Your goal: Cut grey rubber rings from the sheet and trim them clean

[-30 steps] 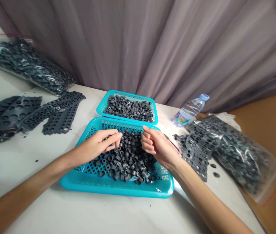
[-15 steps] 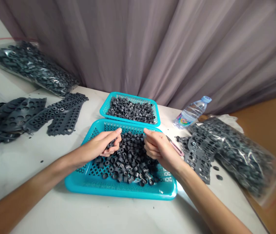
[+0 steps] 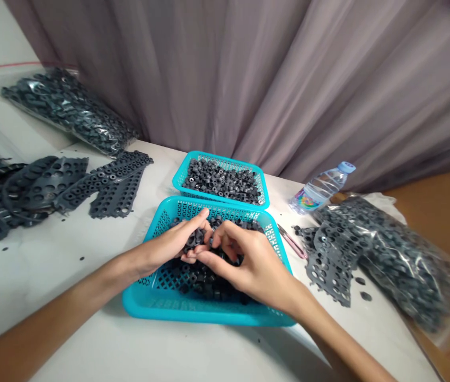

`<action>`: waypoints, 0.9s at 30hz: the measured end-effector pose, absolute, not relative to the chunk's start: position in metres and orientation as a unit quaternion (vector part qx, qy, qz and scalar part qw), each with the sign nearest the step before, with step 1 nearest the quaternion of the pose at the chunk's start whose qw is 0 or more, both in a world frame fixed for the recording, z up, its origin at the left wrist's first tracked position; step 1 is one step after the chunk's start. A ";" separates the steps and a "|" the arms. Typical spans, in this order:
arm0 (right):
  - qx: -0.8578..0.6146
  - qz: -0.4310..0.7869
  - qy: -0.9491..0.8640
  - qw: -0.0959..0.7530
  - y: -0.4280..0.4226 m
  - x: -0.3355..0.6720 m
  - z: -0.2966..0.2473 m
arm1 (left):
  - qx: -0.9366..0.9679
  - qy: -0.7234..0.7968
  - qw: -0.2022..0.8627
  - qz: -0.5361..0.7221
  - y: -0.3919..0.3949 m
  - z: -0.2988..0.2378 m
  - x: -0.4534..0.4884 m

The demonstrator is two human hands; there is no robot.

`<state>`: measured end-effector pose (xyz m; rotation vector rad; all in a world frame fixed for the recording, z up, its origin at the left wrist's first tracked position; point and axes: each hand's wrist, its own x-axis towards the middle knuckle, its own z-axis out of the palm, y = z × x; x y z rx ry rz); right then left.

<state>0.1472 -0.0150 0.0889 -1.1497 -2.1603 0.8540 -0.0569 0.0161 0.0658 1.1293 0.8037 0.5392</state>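
My left hand [image 3: 187, 239] is cupped, palm up, around a handful of small black rubber bushings [image 3: 193, 240], above the near blue basket [image 3: 209, 317]. Against its fingers, my right hand [image 3: 248, 257] curls in with thumb and forefinger close together at a small dark bushing [image 3: 211, 242]. Below both hands, more black bushings [image 3: 199, 276] lie heaped in the basket, partly hidden by the right hand.
Behind stands a second blue basket [image 3: 265, 185] of small black pieces. Perforated rubber sheets [image 3: 117, 193] and a filled clear bag [image 3: 73, 114] lie left. To the right are pink-handled snips [image 3: 294, 244], a water bottle [image 3: 320, 188], a perforated sheet [image 3: 334, 260] and another filled bag [image 3: 403, 260].
My right hand has moved left from the basket's right side to meet my left hand, its fist loosening into a pinch. My left hand has turned its palm up. The view has shifted slightly.
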 end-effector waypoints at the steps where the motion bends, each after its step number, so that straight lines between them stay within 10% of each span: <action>1: -0.410 0.300 -0.817 0.272 -0.018 0.142 0.089 | 0.521 0.366 0.731 0.243 0.014 0.066 -0.056; 27: -0.337 0.309 -0.813 0.361 -0.007 0.165 0.079 | 0.634 0.383 0.629 0.234 0.012 0.079 -0.066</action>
